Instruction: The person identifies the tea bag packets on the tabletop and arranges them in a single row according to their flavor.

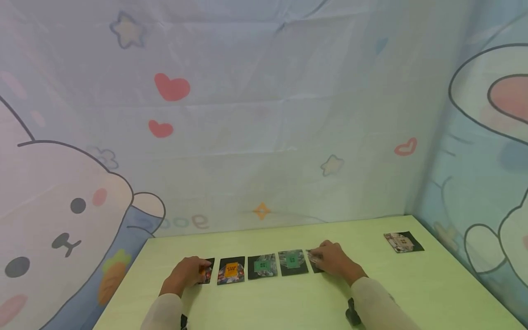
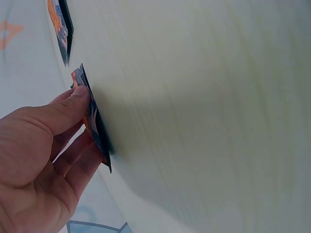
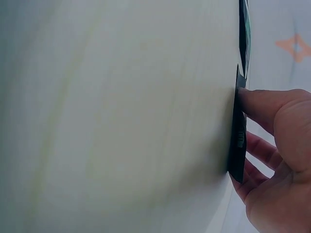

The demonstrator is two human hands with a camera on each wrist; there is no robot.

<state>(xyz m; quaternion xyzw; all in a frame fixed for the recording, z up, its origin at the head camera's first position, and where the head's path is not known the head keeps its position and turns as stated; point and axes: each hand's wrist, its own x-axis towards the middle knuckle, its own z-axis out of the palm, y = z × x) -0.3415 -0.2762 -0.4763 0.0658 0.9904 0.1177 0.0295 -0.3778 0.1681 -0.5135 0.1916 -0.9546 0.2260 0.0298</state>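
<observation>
Several small flat packets form a row across the table. At the row's left end my left hand [image 1: 191, 272] holds a dark packet with orange print [image 2: 95, 119], thumb on one edge and fingers along the far edge in the left wrist view. My right hand [image 1: 335, 261] grips the packet at the right end [image 3: 237, 131], thumb and fingers on its edges, covering much of its face. Between the hands lie an orange-labelled packet [image 1: 231, 270] and two green-labelled packets, one [image 1: 262, 266] left of the other [image 1: 293, 262].
Apart from the row, a packet with a beige label [image 1: 404, 242] lies at the table's back right. The pale green table [image 1: 255, 307] meets a printed cloth backdrop [image 1: 247, 174] behind, and another cloth side [image 1: 474, 183] stands on the right.
</observation>
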